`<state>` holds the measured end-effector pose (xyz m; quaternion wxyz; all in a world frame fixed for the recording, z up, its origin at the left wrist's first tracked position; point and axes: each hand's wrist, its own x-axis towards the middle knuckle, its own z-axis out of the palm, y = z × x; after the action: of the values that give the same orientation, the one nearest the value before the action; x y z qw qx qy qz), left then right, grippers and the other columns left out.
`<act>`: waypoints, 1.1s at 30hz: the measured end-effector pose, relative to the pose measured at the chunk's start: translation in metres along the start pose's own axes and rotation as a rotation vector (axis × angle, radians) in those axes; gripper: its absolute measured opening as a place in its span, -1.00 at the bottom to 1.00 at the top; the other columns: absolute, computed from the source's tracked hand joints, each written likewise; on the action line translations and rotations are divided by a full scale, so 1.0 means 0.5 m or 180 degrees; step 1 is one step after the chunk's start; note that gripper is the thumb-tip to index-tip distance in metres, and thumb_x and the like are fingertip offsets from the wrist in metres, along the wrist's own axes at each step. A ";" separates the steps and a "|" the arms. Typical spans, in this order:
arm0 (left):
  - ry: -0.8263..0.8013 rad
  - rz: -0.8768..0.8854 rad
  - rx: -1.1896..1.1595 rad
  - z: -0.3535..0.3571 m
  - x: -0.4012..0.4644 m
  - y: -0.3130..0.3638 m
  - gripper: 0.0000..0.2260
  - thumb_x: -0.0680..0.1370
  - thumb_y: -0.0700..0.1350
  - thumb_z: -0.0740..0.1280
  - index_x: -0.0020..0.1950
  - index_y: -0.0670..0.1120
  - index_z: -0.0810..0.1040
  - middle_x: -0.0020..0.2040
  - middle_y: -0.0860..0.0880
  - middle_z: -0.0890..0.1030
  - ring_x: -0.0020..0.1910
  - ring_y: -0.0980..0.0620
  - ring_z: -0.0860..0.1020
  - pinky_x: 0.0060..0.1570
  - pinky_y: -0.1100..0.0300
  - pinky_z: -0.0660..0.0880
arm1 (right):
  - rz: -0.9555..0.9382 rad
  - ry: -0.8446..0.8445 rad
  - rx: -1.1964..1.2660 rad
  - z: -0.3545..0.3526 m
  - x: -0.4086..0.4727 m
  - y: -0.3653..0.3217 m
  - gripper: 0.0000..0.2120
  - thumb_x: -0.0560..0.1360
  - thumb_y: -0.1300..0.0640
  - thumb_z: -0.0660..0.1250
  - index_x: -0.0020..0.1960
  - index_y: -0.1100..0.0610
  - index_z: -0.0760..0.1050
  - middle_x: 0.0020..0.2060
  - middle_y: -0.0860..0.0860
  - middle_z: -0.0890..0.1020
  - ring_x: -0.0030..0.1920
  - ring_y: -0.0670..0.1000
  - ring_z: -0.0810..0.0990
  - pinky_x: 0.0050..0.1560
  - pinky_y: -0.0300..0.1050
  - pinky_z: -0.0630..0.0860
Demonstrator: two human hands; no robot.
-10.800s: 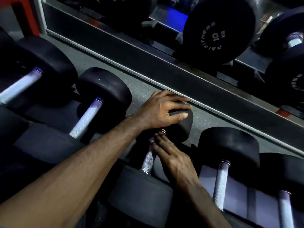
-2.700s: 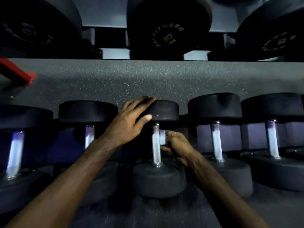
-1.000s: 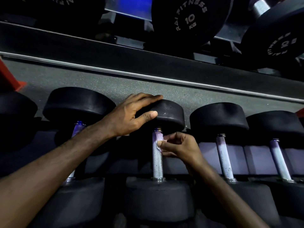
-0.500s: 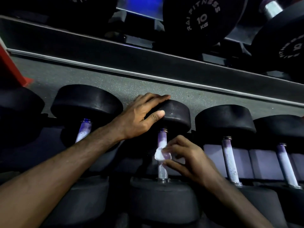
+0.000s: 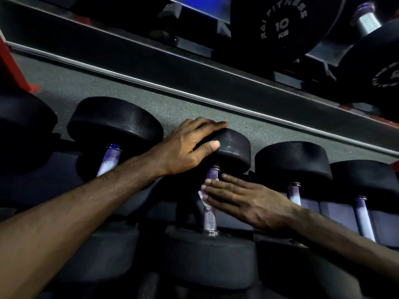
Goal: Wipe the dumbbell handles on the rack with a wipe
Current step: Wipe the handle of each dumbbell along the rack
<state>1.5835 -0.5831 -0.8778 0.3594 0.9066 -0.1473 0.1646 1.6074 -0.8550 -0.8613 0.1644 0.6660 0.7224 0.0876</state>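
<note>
The middle dumbbell lies on the lower rack with its knurled metal handle [image 5: 209, 219] between a far black head [image 5: 234, 148] and a near black head [image 5: 209, 257]. My left hand [image 5: 187, 147] rests on the far head, fingers laid over its top and thumb against its near face. My right hand [image 5: 241, 199] lies flat across the upper part of the handle, its straight fingers pressing a small white wipe [image 5: 203, 196] against the metal. Only a crumpled edge of the wipe shows past my fingertips.
More black dumbbells lie side by side: one to the left [image 5: 114, 123] with its handle [image 5: 109, 161], two to the right [image 5: 291, 161] [image 5: 364, 216]. The upper shelf rail [image 5: 194, 67] carries a 10 kg dumbbell [image 5: 280, 24]. A red frame post [image 5: 13, 67] stands at the far left.
My right hand has gone from pinching the wipe with curled fingers to pressing it with flat fingers, a little higher on the handle. My left hand stays on the far head.
</note>
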 end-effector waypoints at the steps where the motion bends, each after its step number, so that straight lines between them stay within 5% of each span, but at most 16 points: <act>1: -0.0005 -0.0009 -0.0020 -0.001 -0.001 -0.001 -0.46 0.69 0.24 0.13 0.66 0.13 0.35 0.46 0.08 0.46 0.46 0.00 0.39 0.52 -0.13 0.33 | -0.0150 -0.0070 0.0035 0.007 0.001 -0.007 -0.53 0.78 0.13 -0.10 0.65 0.21 0.19 0.65 0.14 0.20 0.67 0.14 0.09 0.59 0.17 0.21; 4: -0.0026 -0.0036 -0.0098 0.001 -0.002 0.000 -0.45 0.68 0.27 0.12 0.66 0.15 0.34 0.44 0.14 0.44 0.45 0.05 0.37 0.54 -0.06 0.30 | -0.0650 -0.0216 0.0005 0.006 0.005 -0.020 -0.54 0.78 0.15 -0.05 0.65 0.19 0.21 0.62 0.13 0.29 0.65 0.12 0.16 0.59 0.14 0.21; 8: -0.0047 0.0019 -0.0081 -0.002 0.004 -0.002 -0.43 0.67 0.29 0.12 0.66 0.15 0.34 0.43 0.12 0.45 0.45 0.02 0.39 0.53 -0.09 0.31 | -0.0210 -0.0072 -0.0191 -0.019 0.033 0.038 -0.57 0.77 0.21 -0.04 0.58 0.20 0.35 0.52 0.16 0.45 0.55 0.17 0.38 0.52 0.13 0.35; 12: -0.0128 0.0007 -0.0141 -0.010 0.003 -0.005 -0.43 0.67 0.29 0.13 0.67 0.16 0.33 0.42 0.16 0.45 0.45 0.05 0.39 0.53 -0.08 0.32 | -0.0866 -0.0305 0.0027 -0.002 0.057 -0.016 -0.63 0.75 0.19 0.05 0.44 0.21 0.51 0.37 0.18 0.57 0.49 0.18 0.46 0.56 0.13 0.28; 16: -0.0124 0.0042 -0.0057 -0.008 0.005 -0.006 -0.43 0.67 0.31 0.11 0.67 0.18 0.32 0.44 0.16 0.45 0.43 0.05 0.40 0.49 -0.12 0.37 | -0.0394 -0.0162 -0.0167 -0.025 0.080 0.028 -0.64 0.76 0.21 0.03 0.25 0.19 0.60 0.22 0.15 0.63 0.29 0.21 0.58 0.41 0.10 0.43; 21: -0.0140 0.0061 -0.0049 -0.006 0.005 -0.010 -0.41 0.66 0.32 0.10 0.67 0.16 0.33 0.45 0.14 0.45 0.43 0.03 0.41 0.48 -0.14 0.38 | -0.1066 -0.0641 -0.0174 -0.022 0.108 -0.015 -0.73 0.73 0.17 0.08 0.10 0.08 0.56 0.05 0.07 0.59 0.15 0.16 0.57 0.46 0.11 0.34; 25: -0.0105 0.0082 -0.0036 -0.007 0.007 -0.011 -0.41 0.66 0.31 0.11 0.67 0.15 0.34 0.45 0.13 0.46 0.43 0.03 0.40 0.48 -0.10 0.38 | -0.0538 -0.0214 -0.0234 -0.021 0.134 0.011 -0.80 0.66 0.18 0.15 -0.06 0.09 0.52 -0.09 0.06 0.57 -0.04 0.16 0.57 -0.02 0.04 0.50; 29: -0.0117 0.0118 -0.0085 -0.007 0.006 -0.013 -0.42 0.67 0.29 0.13 0.67 0.13 0.34 0.43 0.12 0.47 0.42 0.03 0.41 0.49 -0.05 0.37 | -0.1093 -0.0583 -0.0027 -0.008 0.143 -0.025 -0.77 0.64 0.19 0.09 -0.03 0.13 0.52 -0.09 0.09 0.58 -0.01 0.19 0.56 0.08 0.12 0.52; 33: -0.0112 0.0066 -0.0039 -0.011 0.006 -0.013 -0.43 0.67 0.30 0.13 0.67 0.18 0.32 0.43 0.17 0.45 0.41 0.07 0.40 0.48 -0.07 0.38 | -0.0460 -0.0221 -0.0101 -0.029 0.124 0.023 -0.70 0.71 0.21 0.07 0.01 0.12 0.56 -0.03 0.08 0.58 0.04 0.17 0.58 0.07 0.05 0.52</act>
<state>1.5876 -0.5749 -0.8766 0.3606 0.9056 -0.1641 0.1515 1.6093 -0.7909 -0.8516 0.2058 0.6120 0.7609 0.0637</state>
